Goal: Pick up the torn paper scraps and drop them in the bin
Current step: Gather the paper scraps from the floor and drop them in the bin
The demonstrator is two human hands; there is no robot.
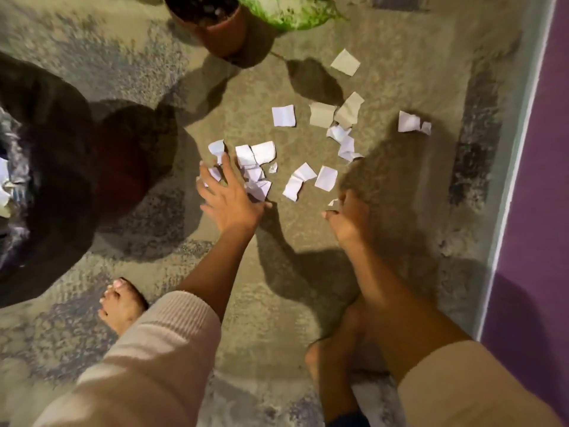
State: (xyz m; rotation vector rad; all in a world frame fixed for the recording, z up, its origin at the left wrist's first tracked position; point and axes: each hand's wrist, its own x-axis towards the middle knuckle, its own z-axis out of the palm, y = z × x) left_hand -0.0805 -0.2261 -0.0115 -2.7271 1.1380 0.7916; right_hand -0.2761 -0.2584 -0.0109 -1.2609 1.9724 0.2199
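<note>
While the left hand (229,198) spreads open over the paper scraps (255,167) and the blurred right hand (349,218) shows no readable grip, the bin (55,134) to their left holds scraps.

A: Check: is any text, label, brand, number or sign readable?

B: None. The paper scraps (283,116) show pale faces with fold lines only, and any print on them is too small or too blurred to read.

A: And the containers?

B: The bin (61,155) has a dark wall with no readable marking. The same goes for the plant pot (221,32), which is motion-blurred.
</note>
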